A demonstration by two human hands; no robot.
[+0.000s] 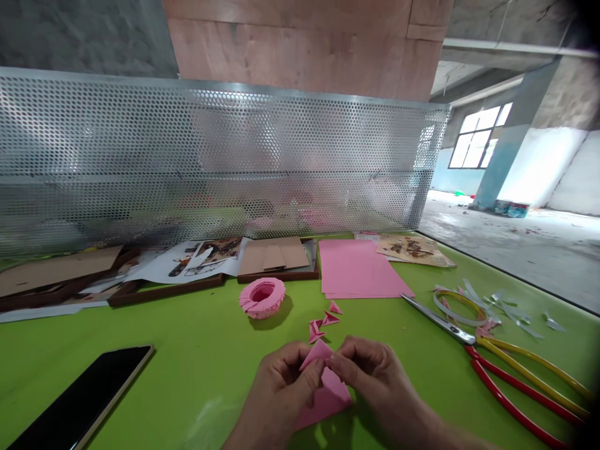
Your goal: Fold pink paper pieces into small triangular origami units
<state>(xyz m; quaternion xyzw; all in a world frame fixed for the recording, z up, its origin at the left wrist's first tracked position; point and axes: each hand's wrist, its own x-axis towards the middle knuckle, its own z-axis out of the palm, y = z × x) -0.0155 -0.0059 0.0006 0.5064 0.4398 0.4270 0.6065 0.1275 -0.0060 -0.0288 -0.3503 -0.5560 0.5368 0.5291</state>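
Observation:
Between my two hands is a piece of pink paper [319,351], folded to a point at its top. My left hand [285,381] pinches its left side with thumb and forefinger. At the right side of the same paper, my right hand [375,378] is closed with thumb and fingertips on the fold. Another pink sheet [328,403] shows below my fingers; whether it is joined to the folded piece I cannot tell. Just beyond my hands lie several small folded pink triangles [330,319]. A pink ring of folded paper [262,298] sits farther back on the left.
Pink paper sheets [356,269] lie at the back of the green table [187,375]. Scissors [469,340] with red and yellow handles, a tape roll [462,307] and clear scraps are on the right. A phone [89,397] lies left. Frames and a perforated metal screen [281,156] stand behind.

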